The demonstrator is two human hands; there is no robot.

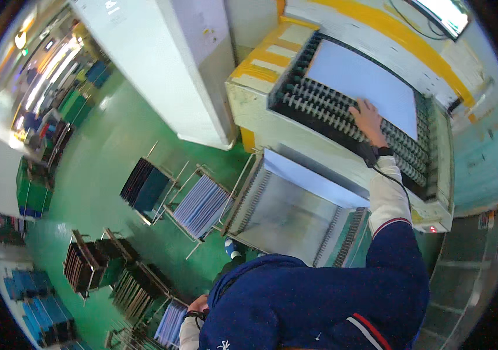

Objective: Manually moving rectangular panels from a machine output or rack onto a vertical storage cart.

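My right hand [368,121] reaches out over a bed of dark rollers [324,108], fingers stretched and apart. Its fingertips are at the near edge of a flat white panel [362,76] lying on the rollers; whether they touch it I cannot tell. Below the machine, a metal rack with toothed sides [287,219] holds one pale panel [313,178] upright at its far side. Close to my body, my left hand [199,304] is beside a rack of pale blue panels [170,324]. Its fingers are mostly hidden by my jacket.
A rack of pale blue panels [202,207] and one of dark panels [145,185] stand on the green floor [103,169]. More racks of brownish panels [135,291] are at lower left. A white pillar [161,64] rises beside the yellow-striped machine [272,55]. A screen [444,14] hangs upper right.
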